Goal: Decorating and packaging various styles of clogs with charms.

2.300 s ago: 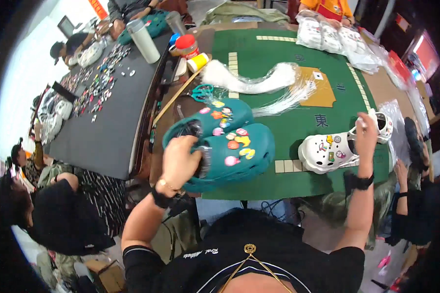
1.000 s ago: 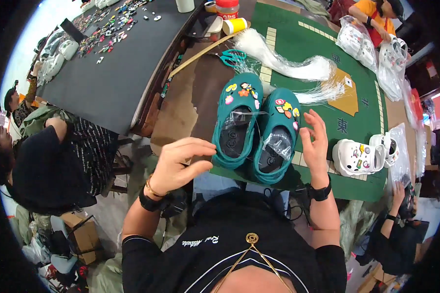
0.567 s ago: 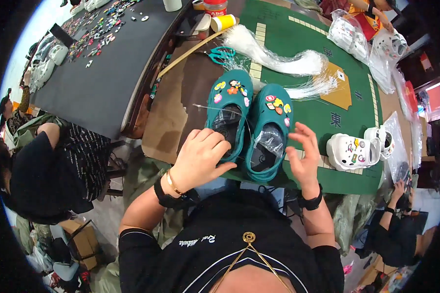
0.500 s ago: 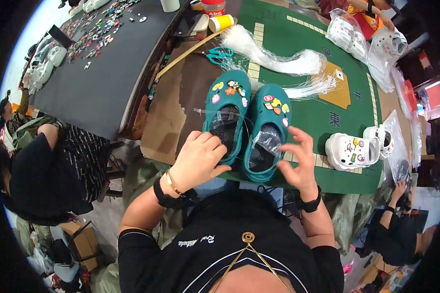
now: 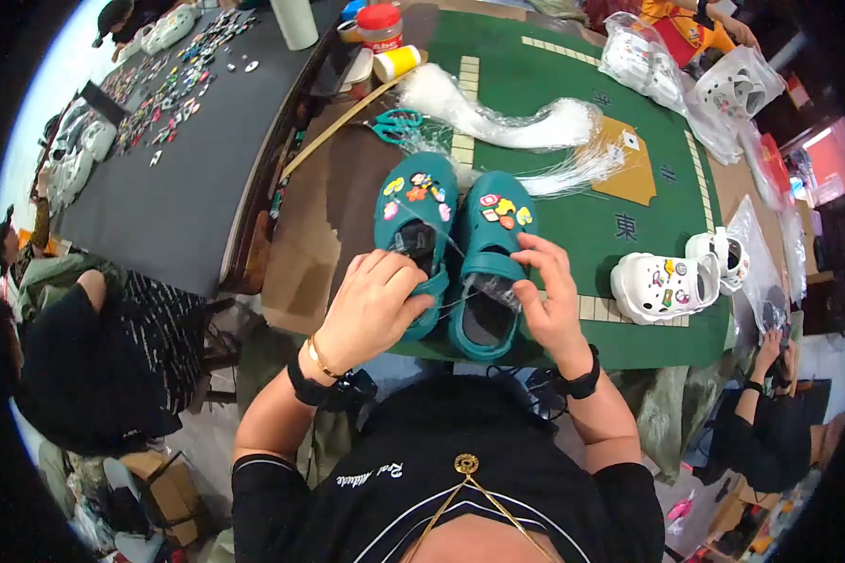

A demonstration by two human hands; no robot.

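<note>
Two teal foam clogs with colourful shoe charms lie side by side before me, toes pointing away. My left hand [image 5: 371, 298] curls over the heel strap of the left clog [image 5: 413, 211], covering much of its opening. My right hand [image 5: 549, 298] is at the right clog [image 5: 499, 211], fingers bent beside its strap and thumb apart from them. That strap [image 5: 493, 266] lies forward across the opening. Clear plastic [image 5: 491, 291] shows inside the right clog, and a thin clear strand runs between the two shoes.
Beyond the clogs lie a bundle of clear plastic ties [image 5: 507, 124], teal scissors [image 5: 396, 125] and a wooden stick [image 5: 338, 129]. White clogs with charms [image 5: 665, 286] stand at right, bagged clogs [image 5: 640, 64] farther back. Loose charms [image 5: 183, 89] cover the dark table at left. Other people work nearby.
The right clog's strap has swung forward over its opening. My right hand has come in against that shoe, and my left hand has closed over the left clog's strap. The view has shifted slightly.
</note>
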